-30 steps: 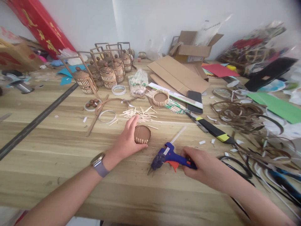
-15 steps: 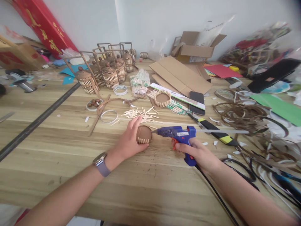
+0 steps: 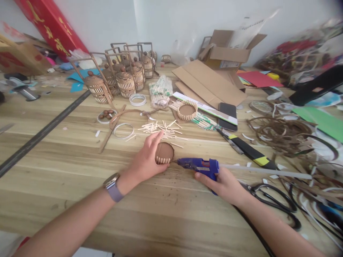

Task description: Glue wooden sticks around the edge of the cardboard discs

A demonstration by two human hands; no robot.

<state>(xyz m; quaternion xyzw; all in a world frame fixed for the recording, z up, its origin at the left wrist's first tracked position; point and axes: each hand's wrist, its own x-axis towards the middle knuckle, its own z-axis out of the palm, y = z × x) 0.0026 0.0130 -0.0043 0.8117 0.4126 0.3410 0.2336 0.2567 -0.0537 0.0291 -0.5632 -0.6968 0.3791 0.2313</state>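
My left hand point(image 3: 146, 155) grips a round brown cardboard disc point(image 3: 164, 152) by its left side, thumb at the bottom and fingers at the top. Short wooden sticks stand in a row along the disc's near edge. A blue hot glue gun point(image 3: 199, 165) is in my right hand point(image 3: 227, 184), its nozzle at the disc's right rim; I cannot tell whether it touches. A clear glue stick point(image 3: 268, 171) pokes out of the gun's back. Beyond the disc lies a loose pile of wooden sticks point(image 3: 163, 129), and farther back a ring fully edged with sticks point(image 3: 187, 110).
Several small lidded stick baskets point(image 3: 125, 84) with tall handles stand at the back left. A utility knife point(image 3: 249, 151), scissors point(image 3: 276, 198) and coiled brown strips point(image 3: 278, 132) lie on the right. Flat cardboard point(image 3: 209, 84) and a phone point(image 3: 227, 116) are behind.
My right hand has lowered and turned the glue gun; its nozzle has slid down the disc's right rim. My left hand keeps its grip on the disc.
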